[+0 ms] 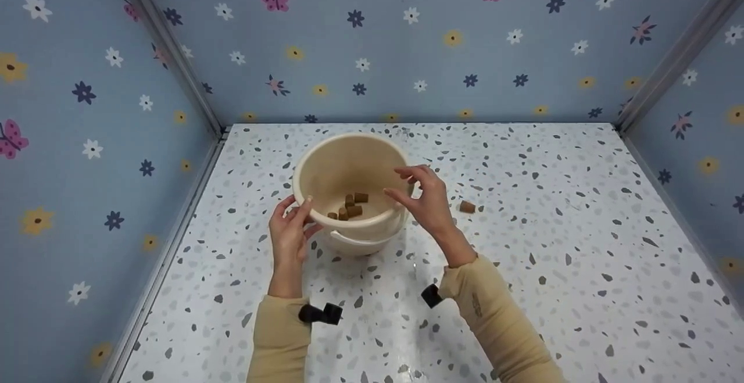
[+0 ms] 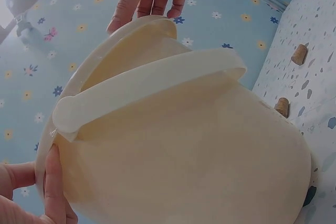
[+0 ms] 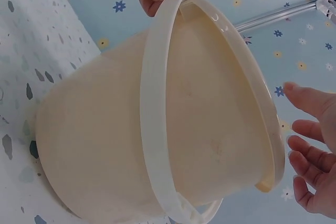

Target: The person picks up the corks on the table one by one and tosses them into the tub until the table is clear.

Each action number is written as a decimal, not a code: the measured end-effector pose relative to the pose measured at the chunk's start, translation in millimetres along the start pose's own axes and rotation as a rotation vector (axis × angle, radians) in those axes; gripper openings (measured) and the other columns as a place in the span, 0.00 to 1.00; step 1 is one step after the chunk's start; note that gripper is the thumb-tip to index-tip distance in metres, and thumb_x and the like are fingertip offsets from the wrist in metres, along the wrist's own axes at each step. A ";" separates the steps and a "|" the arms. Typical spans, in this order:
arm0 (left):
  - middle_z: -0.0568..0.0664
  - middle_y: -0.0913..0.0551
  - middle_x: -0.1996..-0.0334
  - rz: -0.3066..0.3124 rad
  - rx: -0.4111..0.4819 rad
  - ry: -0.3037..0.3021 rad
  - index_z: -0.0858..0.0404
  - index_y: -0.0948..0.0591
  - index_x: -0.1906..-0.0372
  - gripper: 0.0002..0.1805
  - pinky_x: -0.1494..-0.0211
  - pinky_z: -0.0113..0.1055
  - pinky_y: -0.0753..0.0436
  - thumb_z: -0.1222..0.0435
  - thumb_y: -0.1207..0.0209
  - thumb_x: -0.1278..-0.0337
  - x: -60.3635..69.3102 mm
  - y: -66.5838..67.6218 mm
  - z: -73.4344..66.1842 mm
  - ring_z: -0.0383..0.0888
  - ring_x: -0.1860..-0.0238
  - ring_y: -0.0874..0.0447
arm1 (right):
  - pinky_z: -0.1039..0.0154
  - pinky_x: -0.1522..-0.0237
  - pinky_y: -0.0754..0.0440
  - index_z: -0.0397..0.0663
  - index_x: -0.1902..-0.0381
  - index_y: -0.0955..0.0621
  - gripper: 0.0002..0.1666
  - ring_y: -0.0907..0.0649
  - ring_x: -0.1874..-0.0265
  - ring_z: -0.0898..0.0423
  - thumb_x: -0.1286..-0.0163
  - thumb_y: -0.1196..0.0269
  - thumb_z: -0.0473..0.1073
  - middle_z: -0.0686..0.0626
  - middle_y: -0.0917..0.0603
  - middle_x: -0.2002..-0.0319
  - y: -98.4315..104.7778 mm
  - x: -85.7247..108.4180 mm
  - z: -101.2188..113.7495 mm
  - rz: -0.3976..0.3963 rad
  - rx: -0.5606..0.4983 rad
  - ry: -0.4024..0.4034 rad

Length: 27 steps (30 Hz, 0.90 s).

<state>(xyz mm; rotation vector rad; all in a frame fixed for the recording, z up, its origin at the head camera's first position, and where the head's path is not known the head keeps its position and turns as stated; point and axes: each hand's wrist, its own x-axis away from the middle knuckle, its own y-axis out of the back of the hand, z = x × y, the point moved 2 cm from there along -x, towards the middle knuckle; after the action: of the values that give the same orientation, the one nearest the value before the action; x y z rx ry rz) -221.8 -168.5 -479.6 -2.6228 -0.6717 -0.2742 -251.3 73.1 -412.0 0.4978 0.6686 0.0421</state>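
A cream plastic bucket [image 1: 356, 139] stands on the speckled table, its white handle [image 1: 363, 240] hanging down on the near side. Several brown cork stoppers [image 1: 354, 211] lie on the bucket's floor. My left hand [image 1: 288, 235] pinches the rim at the near left, thumb on the inner side and fingers outside. Over the right edge of the rim is my right hand [image 1: 427, 200], thumb and fingers spread apart with nothing between them. In the right wrist view the fingertips [image 3: 294, 145] stand just off the rim.
Right of the bucket, one cork stopper [image 1: 467, 206] lies on the speckled tabletop [image 1: 552, 208]. The left wrist view shows another cork [image 2: 282, 107] close to the bucket's side. Blue flowered panels [image 1: 395, 46] enclose the back and sides.
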 end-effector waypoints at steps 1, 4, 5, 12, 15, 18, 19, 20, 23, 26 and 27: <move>0.57 0.24 0.62 0.011 0.006 -0.013 0.59 0.31 0.46 0.27 0.69 0.41 0.18 0.60 0.36 0.54 -12.6 5.3 10.9 0.47 0.69 0.21 | 0.60 0.67 0.28 0.42 0.58 0.21 0.22 0.24 0.67 0.49 0.49 0.32 0.47 0.45 0.22 0.65 0.8 0.1 -0.3 0.000 0.000 -0.001; 0.56 0.23 0.64 0.050 0.022 -0.086 0.56 0.29 0.47 0.31 0.70 0.44 0.18 0.54 0.33 0.60 -57.4 23.8 50.2 0.50 0.69 0.20 | 0.59 0.67 0.28 0.41 0.58 0.21 0.21 0.23 0.67 0.51 0.48 0.33 0.47 0.45 0.22 0.65 3.3 0.3 -2.7 -0.001 0.004 -0.007; 0.57 0.23 0.63 0.044 0.015 -0.112 0.55 0.30 0.46 0.34 0.70 0.46 0.18 0.52 0.32 0.64 -74.9 30.5 65.0 0.51 0.68 0.19 | 0.58 0.67 0.28 0.41 0.57 0.21 0.21 0.24 0.67 0.51 0.47 0.33 0.47 0.45 0.22 0.64 4.3 0.3 -3.7 -0.002 0.005 -0.009; 0.61 0.24 0.61 0.035 0.074 -0.157 0.55 0.29 0.48 0.33 0.71 0.49 0.19 0.53 0.31 0.65 -103.6 39.0 89.3 0.56 0.68 0.20 | 0.58 0.69 0.28 0.38 0.59 0.21 0.21 0.25 0.68 0.49 0.47 0.34 0.46 0.43 0.22 0.66 13.7 -2.4 -12.9 -0.015 0.009 -0.021; 0.60 0.24 0.62 0.031 0.056 -0.162 0.55 0.28 0.48 0.33 0.71 0.49 0.19 0.52 0.31 0.65 -102.5 39.0 88.5 0.55 0.68 0.20 | 0.60 0.68 0.29 0.38 0.59 0.21 0.21 0.25 0.68 0.51 0.47 0.34 0.46 0.44 0.22 0.66 18.2 -3.4 -18.3 -0.024 0.012 -0.038; 0.59 0.24 0.62 0.032 0.041 -0.162 0.54 0.28 0.48 0.33 0.70 0.48 0.19 0.51 0.32 0.65 -99.7 38.7 87.0 0.55 0.67 0.20 | 0.60 0.68 0.29 0.40 0.58 0.21 0.20 0.25 0.67 0.51 0.47 0.34 0.46 0.44 0.22 0.65 22.6 -4.0 -24.5 -0.030 0.019 -0.060; 0.59 0.24 0.62 0.032 0.041 -0.161 0.54 0.28 0.48 0.33 0.70 0.48 0.19 0.51 0.32 0.65 -99.4 38.8 86.7 0.55 0.67 0.20 | 0.60 0.68 0.29 0.41 0.58 0.21 0.20 0.25 0.67 0.51 0.46 0.34 0.46 0.44 0.22 0.65 23.9 -4.1 -27.0 -0.030 0.018 -0.070; 0.59 0.24 0.62 0.030 0.037 -0.162 0.54 0.28 0.48 0.33 0.69 0.48 0.19 0.51 0.32 0.65 -98.9 38.6 86.7 0.55 0.66 0.20 | 0.60 0.68 0.28 0.41 0.58 0.21 0.19 0.24 0.67 0.50 0.46 0.34 0.46 0.45 0.22 0.65 25.3 -4.1 -29.4 -0.030 0.021 -0.078; 0.60 0.24 0.61 0.023 0.030 -0.158 0.53 0.28 0.48 0.33 0.68 0.49 0.19 0.50 0.32 0.66 -99.1 38.2 87.1 0.56 0.65 0.20 | 0.60 0.68 0.28 0.42 0.58 0.21 0.19 0.24 0.67 0.50 0.46 0.34 0.46 0.43 0.21 0.64 29.3 -4.2 -37.0 -0.032 0.025 -0.102; 0.60 0.24 0.59 0.018 0.025 -0.149 0.53 0.28 0.48 0.33 0.66 0.50 0.20 0.50 0.32 0.66 -99.7 37.7 87.2 0.57 0.64 0.20 | 0.57 0.68 0.28 0.42 0.58 0.20 0.19 0.24 0.67 0.51 0.46 0.34 0.46 0.42 0.21 0.64 33.7 -4.5 -44.2 -0.042 0.035 -0.121; 0.60 0.24 0.59 0.022 0.023 -0.154 0.53 0.28 0.48 0.33 0.67 0.49 0.20 0.50 0.32 0.66 -99.3 37.5 86.9 0.57 0.64 0.20 | 0.57 0.68 0.28 0.42 0.58 0.20 0.19 0.24 0.67 0.51 0.46 0.34 0.46 0.41 0.21 0.64 35.1 -4.5 -46.7 -0.046 0.040 -0.127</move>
<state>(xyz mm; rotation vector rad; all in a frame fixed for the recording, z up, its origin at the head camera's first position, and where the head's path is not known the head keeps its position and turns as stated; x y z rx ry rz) -281.7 -201.2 -598.6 -2.6468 -0.6918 -0.0576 -278.8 123.3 -424.7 0.5189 0.5573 -0.0457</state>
